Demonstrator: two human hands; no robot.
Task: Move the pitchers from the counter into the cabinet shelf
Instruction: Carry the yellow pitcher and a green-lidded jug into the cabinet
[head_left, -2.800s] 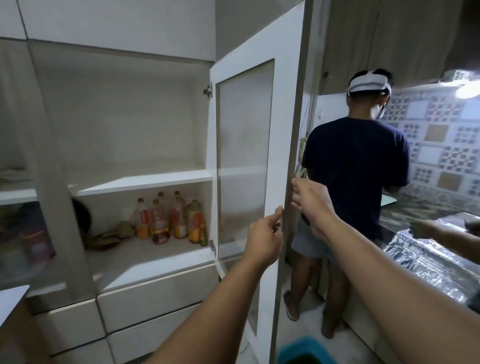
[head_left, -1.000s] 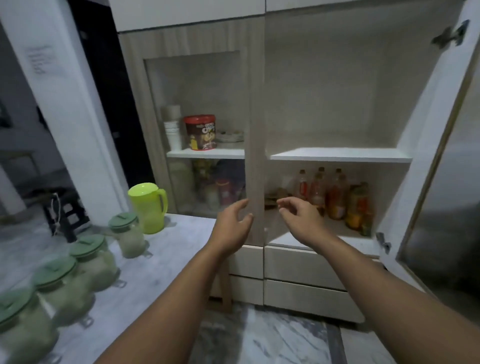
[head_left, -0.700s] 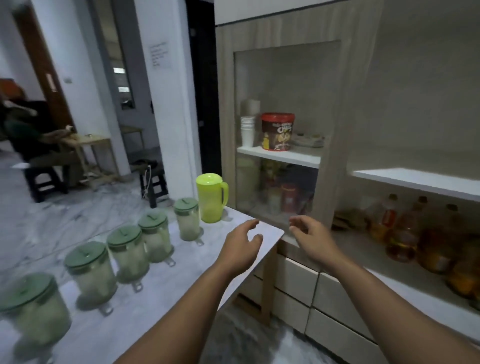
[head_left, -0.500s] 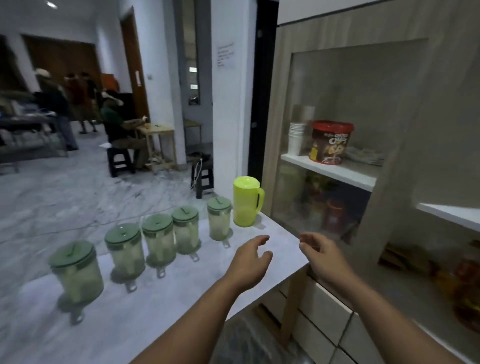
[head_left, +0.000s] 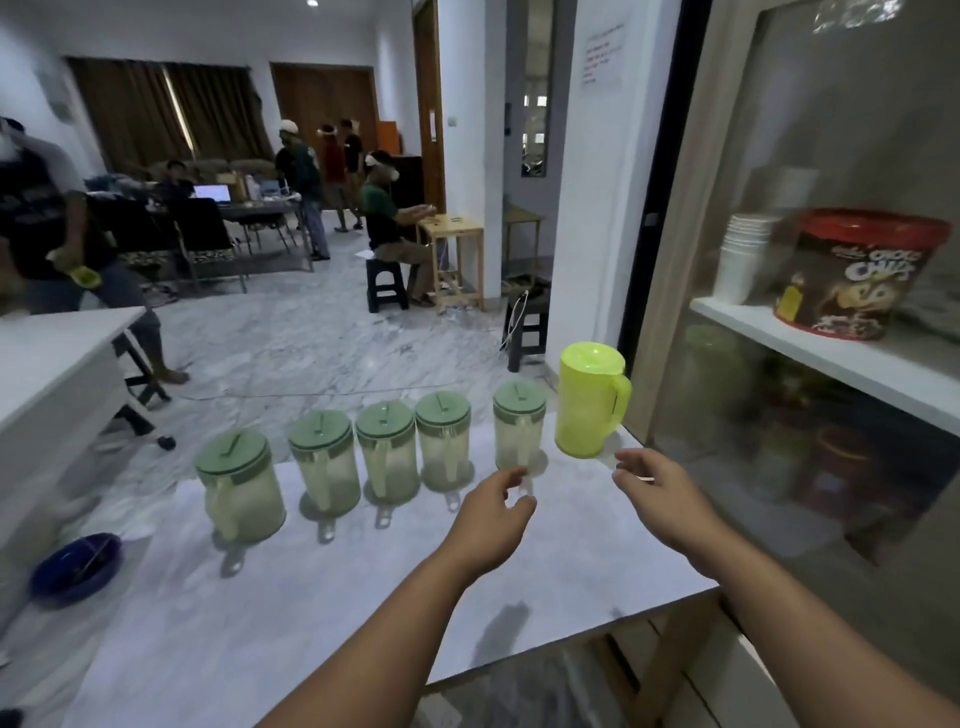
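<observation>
Head view: none of the pitchers has been moved yet, so the whole task is left. Six stand in a row on the counter (head_left: 363, 613): five clear pitchers with green lids (head_left: 387, 457) and one yellow-green pitcher (head_left: 589, 400) at the cabinet end.

The left hand (head_left: 493, 514) hovers just in front of the nearest green-lidded pitcher (head_left: 519, 426), fingers loosely curved and apart, holding nothing; blur hides whether the fingertips touch its handle. The right hand (head_left: 660, 493) hangs just below and right of the yellow-green pitcher, also spread and empty. The glass-fronted cabinet (head_left: 810, 395) lies beyond the right hand.
</observation>
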